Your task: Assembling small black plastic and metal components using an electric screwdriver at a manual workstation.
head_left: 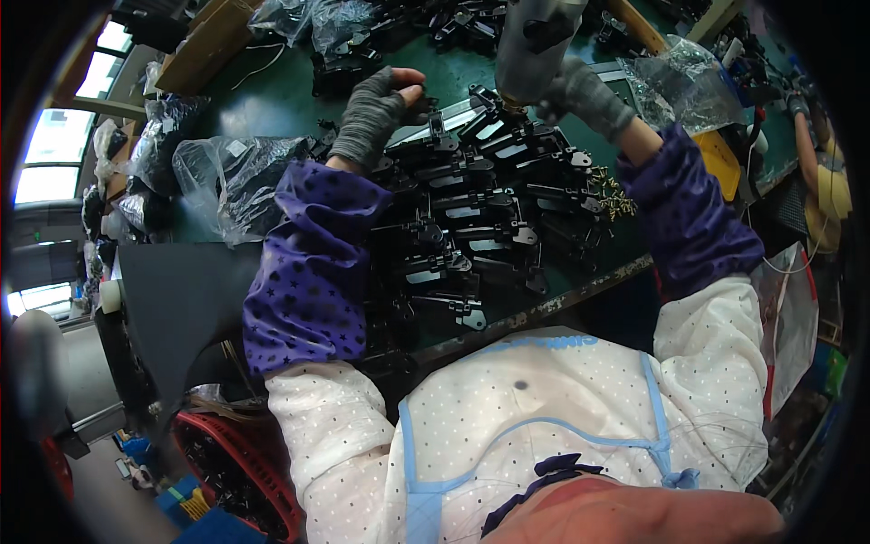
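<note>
My left hand (373, 113), in a grey fingerless glove, is over the far side of the heap with its fingers curled in. Whatever the fingers may hold is too dark to make out. My right hand (587, 98), gloved alike, is beside a grey cylindrical tool (533, 59) with a brassy tip, which hides part of the hand. Its fingers are blurred, so their grip cannot be told. Black metal hinge-like brackets (489, 204) lie in rough rows below both hands. A pale metal strip (453, 120) shows between the hands.
Small brass-coloured screws (616, 195) are scattered right of the brackets. Clear plastic bags (237, 181) lie on the left, with another bag (684, 86) at the far right. A yellow tray (718, 163) is near it. A red basket (272, 471) stands below left. A co-worker's arm (805, 136) shows at right.
</note>
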`<state>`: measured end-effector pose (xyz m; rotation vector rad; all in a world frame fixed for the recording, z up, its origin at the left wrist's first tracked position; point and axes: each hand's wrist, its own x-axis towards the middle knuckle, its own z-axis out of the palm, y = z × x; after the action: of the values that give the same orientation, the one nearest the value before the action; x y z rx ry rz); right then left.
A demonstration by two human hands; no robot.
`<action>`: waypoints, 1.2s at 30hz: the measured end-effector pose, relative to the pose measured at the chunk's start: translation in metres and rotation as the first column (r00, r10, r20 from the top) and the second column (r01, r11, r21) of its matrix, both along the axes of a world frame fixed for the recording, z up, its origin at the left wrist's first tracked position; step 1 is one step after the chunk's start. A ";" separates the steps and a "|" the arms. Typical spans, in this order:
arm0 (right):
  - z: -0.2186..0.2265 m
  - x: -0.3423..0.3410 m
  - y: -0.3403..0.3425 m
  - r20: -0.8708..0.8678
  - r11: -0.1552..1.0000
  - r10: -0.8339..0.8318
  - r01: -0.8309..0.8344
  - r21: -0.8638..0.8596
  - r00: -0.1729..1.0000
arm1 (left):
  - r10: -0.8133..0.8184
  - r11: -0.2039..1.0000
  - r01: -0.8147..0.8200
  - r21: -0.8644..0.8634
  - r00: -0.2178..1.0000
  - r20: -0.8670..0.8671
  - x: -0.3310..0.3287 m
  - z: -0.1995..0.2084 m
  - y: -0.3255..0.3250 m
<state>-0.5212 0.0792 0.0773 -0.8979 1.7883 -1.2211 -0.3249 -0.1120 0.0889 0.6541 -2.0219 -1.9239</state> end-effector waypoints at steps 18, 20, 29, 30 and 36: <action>-0.011 0.024 -0.079 -0.597 0.822 0.354 -0.544 -0.168 0.720 | 0.088 0.928 -0.129 -0.350 0.988 -0.131 0.003 -0.007 0.028; -0.031 0.009 -0.084 -0.718 0.812 0.266 -0.550 -0.192 0.643 | 0.077 0.813 -0.115 -0.571 0.993 -0.090 0.001 -0.008 0.028; -0.001 -0.024 -0.036 -0.145 0.989 0.150 -0.147 0.031 0.978 | 0.158 0.587 -0.133 -0.798 0.986 -0.048 -0.051 -0.049 0.060; 0.000 -0.021 -0.032 -0.157 0.989 0.149 -0.143 0.048 0.976 | 0.190 0.570 -0.045 -0.820 0.979 0.079 -0.056 -0.053 0.063; -0.049 -0.038 -0.052 -0.215 0.961 0.219 -0.249 -0.124 0.952 | 0.198 0.490 -0.167 -0.856 0.977 -0.077 -0.053 -0.069 0.069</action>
<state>-0.5589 0.0276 0.0288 -1.3214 1.6984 -1.1544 -0.3780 -0.0428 0.0202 0.5658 -2.4277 -0.5620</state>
